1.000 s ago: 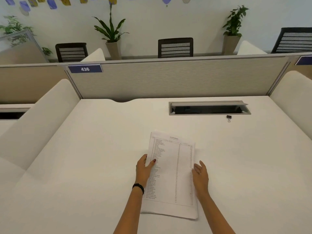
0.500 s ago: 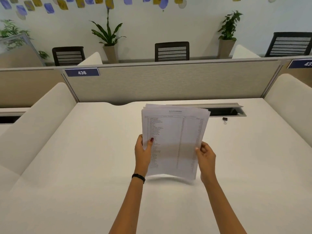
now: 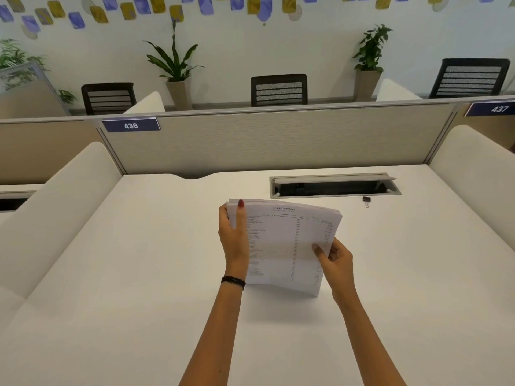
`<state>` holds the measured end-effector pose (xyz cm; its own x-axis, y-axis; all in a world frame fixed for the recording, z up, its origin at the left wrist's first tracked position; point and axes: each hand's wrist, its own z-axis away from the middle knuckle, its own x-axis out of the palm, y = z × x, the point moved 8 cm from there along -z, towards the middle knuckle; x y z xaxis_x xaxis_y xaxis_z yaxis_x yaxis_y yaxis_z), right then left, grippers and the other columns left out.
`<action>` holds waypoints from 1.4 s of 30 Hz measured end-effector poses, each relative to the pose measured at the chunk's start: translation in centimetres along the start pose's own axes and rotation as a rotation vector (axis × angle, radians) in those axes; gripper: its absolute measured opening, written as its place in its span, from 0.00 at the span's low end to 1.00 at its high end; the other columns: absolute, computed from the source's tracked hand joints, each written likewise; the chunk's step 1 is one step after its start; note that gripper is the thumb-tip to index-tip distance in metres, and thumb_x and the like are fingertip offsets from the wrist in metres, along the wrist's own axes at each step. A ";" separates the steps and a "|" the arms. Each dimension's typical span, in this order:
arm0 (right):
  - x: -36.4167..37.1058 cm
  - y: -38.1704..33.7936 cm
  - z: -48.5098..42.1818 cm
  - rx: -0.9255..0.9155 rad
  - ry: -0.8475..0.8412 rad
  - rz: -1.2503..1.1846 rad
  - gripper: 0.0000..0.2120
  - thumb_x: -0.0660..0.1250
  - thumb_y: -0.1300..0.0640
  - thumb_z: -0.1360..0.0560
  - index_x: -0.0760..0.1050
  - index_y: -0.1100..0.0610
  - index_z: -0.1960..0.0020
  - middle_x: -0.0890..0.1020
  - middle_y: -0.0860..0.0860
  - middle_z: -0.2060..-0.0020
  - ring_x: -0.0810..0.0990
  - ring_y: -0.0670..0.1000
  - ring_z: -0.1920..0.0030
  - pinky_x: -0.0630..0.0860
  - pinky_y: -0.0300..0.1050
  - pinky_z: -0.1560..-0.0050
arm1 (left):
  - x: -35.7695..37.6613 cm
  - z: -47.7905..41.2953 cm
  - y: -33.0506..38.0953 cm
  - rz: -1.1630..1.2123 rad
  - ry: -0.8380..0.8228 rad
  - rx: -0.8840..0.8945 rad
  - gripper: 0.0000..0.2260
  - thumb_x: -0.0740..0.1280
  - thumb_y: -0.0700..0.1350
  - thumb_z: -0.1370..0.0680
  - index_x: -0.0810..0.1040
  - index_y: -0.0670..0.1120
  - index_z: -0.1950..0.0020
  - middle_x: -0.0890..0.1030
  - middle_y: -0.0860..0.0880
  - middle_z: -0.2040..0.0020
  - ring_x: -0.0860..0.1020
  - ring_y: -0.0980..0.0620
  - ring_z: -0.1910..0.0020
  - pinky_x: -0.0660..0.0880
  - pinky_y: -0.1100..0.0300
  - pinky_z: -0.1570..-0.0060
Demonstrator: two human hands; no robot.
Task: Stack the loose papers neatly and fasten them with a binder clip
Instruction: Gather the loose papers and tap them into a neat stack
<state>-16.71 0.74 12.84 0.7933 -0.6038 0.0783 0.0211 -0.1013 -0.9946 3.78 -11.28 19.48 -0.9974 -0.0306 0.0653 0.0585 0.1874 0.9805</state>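
A stack of printed papers (image 3: 284,243) stands nearly upright on its bottom edge on the white desk (image 3: 139,274), its top leaning away from me. My left hand (image 3: 234,240) grips the stack's left edge, the thumb lying over the top left corner. My right hand (image 3: 333,259) pinches the right edge lower down. The sheets' top edges are fanned slightly. A small black binder clip (image 3: 366,201) lies on the desk far right of the papers, just in front of the cable slot, apart from both hands.
An open cable slot (image 3: 334,186) with a raised lid is set into the desk behind the papers. A grey partition (image 3: 264,140) closes the back; padded white dividers (image 3: 55,207) flank both sides. Chairs and potted plants stand beyond the partition.
The papers lay flat on the desk, then both hands lifted them upright. Since then the stack has dropped onto its bottom edge and my left hand has slid up toward the top corner.
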 end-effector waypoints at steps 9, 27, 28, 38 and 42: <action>-0.2 0.1 -0.1 -0.004 -0.021 0.010 0.10 0.67 0.62 0.27 0.77 0.50 0.48 0.83 0.50 0.52 0.81 0.51 0.51 0.80 0.36 0.56 | 0.4 -1.9 -0.1 -0.087 0.039 -0.128 0.11 0.59 0.55 0.25 0.72 0.50 0.49 0.77 0.50 0.59 0.77 0.49 0.58 0.72 0.59 0.63; -0.2 0.8 -0.4 0.022 -0.005 0.093 0.04 0.66 0.61 0.25 0.78 0.55 0.59 0.82 0.58 0.59 0.77 0.56 0.59 0.77 0.51 0.57 | 0.4 1.1 -4.5 -0.134 -0.249 -0.036 0.09 0.57 0.51 0.21 0.66 0.52 0.42 0.76 0.59 0.50 0.79 0.63 0.55 0.77 0.70 0.65; -0.1 0.7 -0.4 0.012 0.003 0.094 0.05 0.65 0.61 0.25 0.77 0.56 0.60 0.81 0.56 0.61 0.76 0.56 0.60 0.76 0.48 0.60 | 0.3 1.4 -5.2 -0.145 -0.259 -0.040 0.07 0.56 0.48 0.20 0.65 0.53 0.42 0.76 0.58 0.48 0.79 0.61 0.53 0.78 0.68 0.63; 0.4 -0.6 -0.7 -0.061 0.039 0.086 0.05 0.67 0.58 0.26 0.77 0.57 0.60 0.81 0.58 0.62 0.77 0.53 0.63 0.77 0.49 0.62 | -0.1 2.9 -4.2 -0.023 -0.080 0.059 0.08 0.53 0.46 0.20 0.64 0.60 0.46 0.74 0.56 0.43 0.76 0.55 0.46 0.80 0.64 0.56; 0.2 2.0 -0.2 0.032 0.015 0.132 0.07 0.69 0.56 0.27 0.78 0.61 0.59 0.82 0.57 0.63 0.78 0.56 0.62 0.78 0.44 0.63 | -0.2 4.0 -6.5 -0.041 -0.079 0.006 0.08 0.53 0.47 0.19 0.65 0.61 0.47 0.74 0.59 0.43 0.76 0.51 0.43 0.80 0.57 0.52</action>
<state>-16.58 0.28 10.91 0.7813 -0.6219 -0.0525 -0.0634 0.0045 -0.9980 3.46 -8.53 12.32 -0.9992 0.0394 0.0099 0.0173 0.1934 0.9810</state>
